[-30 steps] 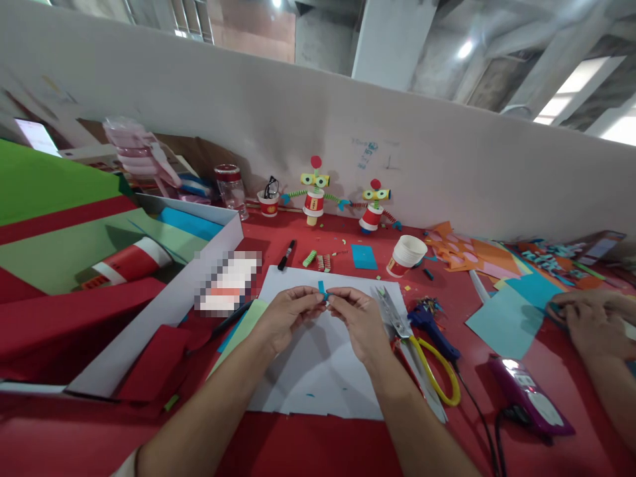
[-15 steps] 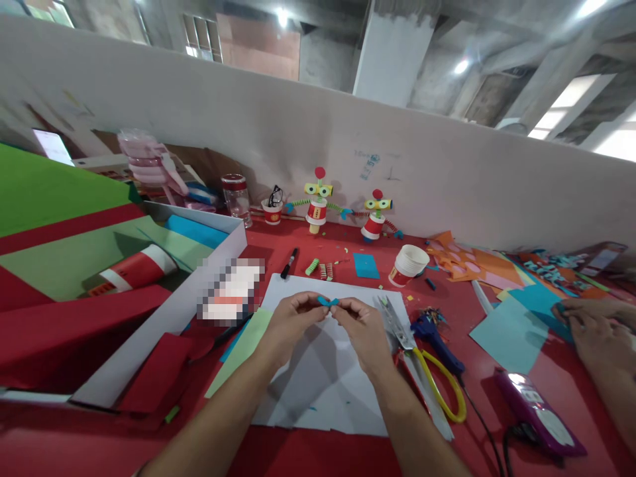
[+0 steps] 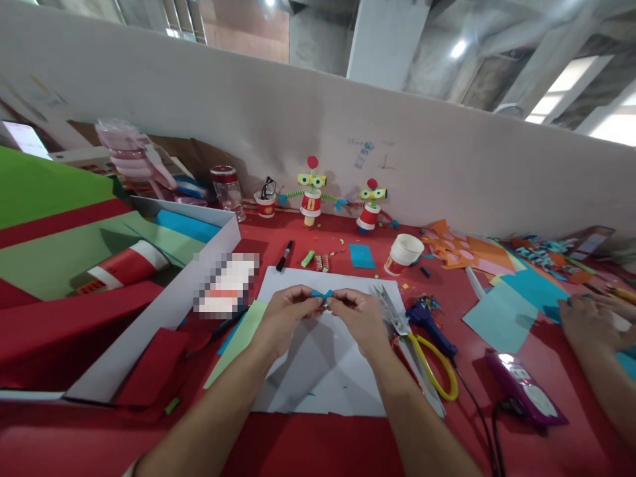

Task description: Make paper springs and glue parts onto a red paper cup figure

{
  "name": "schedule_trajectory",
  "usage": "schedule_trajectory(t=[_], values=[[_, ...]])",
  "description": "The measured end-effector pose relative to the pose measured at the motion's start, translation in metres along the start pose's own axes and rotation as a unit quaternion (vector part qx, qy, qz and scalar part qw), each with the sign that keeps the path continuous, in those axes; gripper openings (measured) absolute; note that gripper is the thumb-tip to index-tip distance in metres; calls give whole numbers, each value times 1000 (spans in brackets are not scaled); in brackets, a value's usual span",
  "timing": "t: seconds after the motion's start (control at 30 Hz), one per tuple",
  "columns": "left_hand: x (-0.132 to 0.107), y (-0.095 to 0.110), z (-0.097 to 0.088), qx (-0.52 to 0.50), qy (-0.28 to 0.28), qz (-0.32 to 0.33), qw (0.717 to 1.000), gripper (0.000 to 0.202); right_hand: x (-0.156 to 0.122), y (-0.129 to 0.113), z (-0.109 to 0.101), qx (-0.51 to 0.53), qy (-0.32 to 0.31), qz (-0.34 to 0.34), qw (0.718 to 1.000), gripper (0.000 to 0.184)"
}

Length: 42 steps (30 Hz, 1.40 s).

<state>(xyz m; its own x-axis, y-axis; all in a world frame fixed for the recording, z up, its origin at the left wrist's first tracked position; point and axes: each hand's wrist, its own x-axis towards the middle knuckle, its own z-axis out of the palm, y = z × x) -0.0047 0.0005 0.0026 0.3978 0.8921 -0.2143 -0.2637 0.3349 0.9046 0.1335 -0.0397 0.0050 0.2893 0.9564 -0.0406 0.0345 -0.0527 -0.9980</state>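
My left hand [image 3: 285,317] and my right hand [image 3: 358,318] meet above a white paper sheet [image 3: 325,371] on the red table. Both pinch a small blue paper strip [image 3: 322,295] between fingertips, one hand at each end. The strip looks folded in a shallow V. Yellow-handled scissors [image 3: 417,344] lie just right of my right hand.
Two paper-cup robot figures [image 3: 311,192] [image 3: 370,207] stand by the back wall. A paper cup [image 3: 403,254], black marker [image 3: 285,254], blue glue gun [image 3: 430,322], purple device [image 3: 524,387] and coloured paper [image 3: 501,317] lie around. A box of paper sheets [image 3: 163,305] sits left. Another person's hand [image 3: 589,324] works at right.
The strip stood upright between my fingertips a second ago; now it lies across them, folded. The other person's hand at right has shifted slightly. The camera has bobbed a little.
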Motion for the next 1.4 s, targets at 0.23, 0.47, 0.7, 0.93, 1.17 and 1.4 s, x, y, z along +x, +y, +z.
schedule_trajectory(t=[0.23, 0.47, 0.7, 0.93, 1.17, 1.4], values=[[-1, -12, 12, -63, 51, 31, 996, 11, -1, 5, 8, 24, 30, -16, 999, 15], [0, -9, 11, -80, 41, -25, 996, 11, 1, 5, 7, 58, 43, -3, 997, 12], [4, -4, -1, -110, -18, -98, 989, 11, 0, -3, 6, 169, 14, 86, 982, 16], [7, -2, -7, -96, -28, -124, 987, 13, -1, -6, 2, 187, -16, 119, 975, 19], [11, -1, -13, -53, -55, -138, 987, 22, -2, -8, 1, 162, -48, 125, 978, 19], [7, 4, -11, 36, -35, -100, 994, 20, -3, -5, 2, 128, -42, 99, 986, 11]])
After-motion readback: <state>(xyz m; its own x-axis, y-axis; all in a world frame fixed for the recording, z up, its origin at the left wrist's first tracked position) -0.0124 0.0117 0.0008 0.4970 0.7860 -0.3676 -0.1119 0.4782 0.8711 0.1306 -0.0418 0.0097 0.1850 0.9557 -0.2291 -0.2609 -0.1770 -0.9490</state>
